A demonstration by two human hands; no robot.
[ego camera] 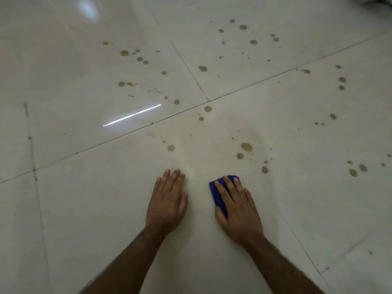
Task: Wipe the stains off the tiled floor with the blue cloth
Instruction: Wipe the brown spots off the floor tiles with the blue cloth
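We are looking down at a glossy, cream tiled floor (89,198), its large tiles divided by thin dark grout lines (250,87) that are crossing just above the middle of the view. A long thin streak of reflected light (131,115) is shining on the tile to the left, and a softer glare patch (87,7) is glowing near the top edge.

Brownish stains (246,146) are dotting the floor in loose clusters: a group up on the far left tile, another spread across the far right tile, some along the right edge, and several near the cloth, above and to its right. The patch of floor directly ahead of the hands is looking smeared and faintly yellowed rather than spotted.

We are seeing both bare forearms reaching in from the bottom edge, angled toward each other. The left hand (167,204) is lying flat, palm down on the bare tile, fingers straight and held close together, thumb alongside, holding nothing. The right hand (237,209) is pressing palm down on the blue cloth (217,196), its fingers stretched forward and slightly fanned over the top of it, the thumb lying along the cloth's left edge.

The blue cloth is sitting on the near tile, folded into a small pad, mostly hidden under the right hand; only its left side and front corner are showing. The two hands are resting near each other, apart, with smeared tile between them.
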